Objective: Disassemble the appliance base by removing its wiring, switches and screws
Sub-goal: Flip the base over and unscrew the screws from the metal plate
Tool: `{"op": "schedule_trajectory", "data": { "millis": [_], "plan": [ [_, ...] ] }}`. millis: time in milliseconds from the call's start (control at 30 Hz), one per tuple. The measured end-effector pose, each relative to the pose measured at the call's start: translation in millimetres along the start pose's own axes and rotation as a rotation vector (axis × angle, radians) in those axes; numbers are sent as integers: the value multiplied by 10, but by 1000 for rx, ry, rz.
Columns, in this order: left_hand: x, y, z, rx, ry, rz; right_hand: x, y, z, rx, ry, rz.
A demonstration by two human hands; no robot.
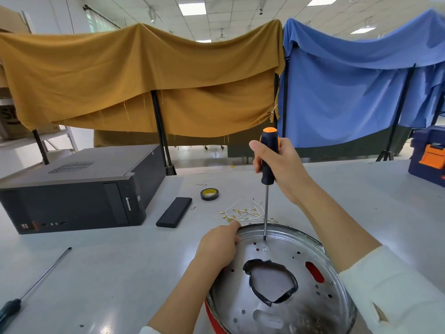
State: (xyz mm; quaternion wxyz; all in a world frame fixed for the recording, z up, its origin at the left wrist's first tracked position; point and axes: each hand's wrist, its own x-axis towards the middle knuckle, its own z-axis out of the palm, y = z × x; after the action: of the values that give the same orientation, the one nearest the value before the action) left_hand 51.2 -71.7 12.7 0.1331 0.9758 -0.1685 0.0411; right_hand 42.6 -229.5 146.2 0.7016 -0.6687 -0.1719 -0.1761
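Observation:
The round metal appliance base [310, 307] lies on the grey table near me, with a red rim below and a black-edged hole in its middle. My right hand [279, 162] grips the orange-and-black screwdriver [269, 160] upright, and its tip stands on the plate near the far rim. My left hand [220, 245] holds the base's left rim, fingers curled over the edge. White wires with brass terminals [245, 213] lie loose on the table just behind the base.
A black Lenovo computer case [79, 191] lies at the left. A black flat case [174, 212] and a roll of black tape [210, 194] sit beside it. A long screwdriver [36, 283] lies front left. A blue-and-orange toolbox [429, 155] stands far right.

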Motion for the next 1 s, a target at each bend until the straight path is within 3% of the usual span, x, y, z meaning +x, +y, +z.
{"op": "schedule_trajectory", "data": {
  "millis": [133, 200, 300, 400, 533, 767, 1000],
  "plan": [
    [-4, 2, -10, 3, 2, 5, -68, 133, 118, 1, 273, -88],
    [-16, 2, -17, 7, 3, 9, -68, 127, 138, 91, 238, -102],
    [-14, 12, -25, 21, 6, 13, -52, 81, 124, 175, 59, -79],
    [-11, 12, -23, 31, 4, 15, -57, 68, 123, 159, -18, -79],
    [-16, 8, -15, 33, 7, 18, -103, 97, 160, 30, 54, -143],
    [2, -3, 3, 20, 7, 11, -108, 148, 151, 66, 211, -225],
    [-3, -7, 3, 34, 14, 24, -89, 109, 166, 110, 63, -153]
  ]
}}
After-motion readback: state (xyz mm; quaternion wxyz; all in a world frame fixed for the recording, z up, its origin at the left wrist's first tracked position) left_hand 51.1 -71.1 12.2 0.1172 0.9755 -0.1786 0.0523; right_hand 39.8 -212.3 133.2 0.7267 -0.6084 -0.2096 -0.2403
